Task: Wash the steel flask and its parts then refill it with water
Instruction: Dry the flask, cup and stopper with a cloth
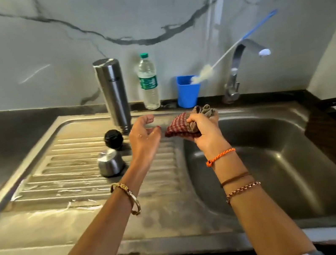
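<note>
the steel flask stands upright at the back of the ribbed drainboard, close to the wall, with its mouth end down as far as i can tell. just in front of it sits the black stopper, and nearer to me the steel cap, both on the wet ridges and apart from the flask. my left hand hangs loose and empty over the drainboard, fingers curled, just right of the stopper and touching nothing. my right hand is clenched around a bunched red checked cloth over the near edge of the sink basin. behind, along the wall, stand a plastic water bottle, a blue cup holding a bottle brush, and the tap.
</note>
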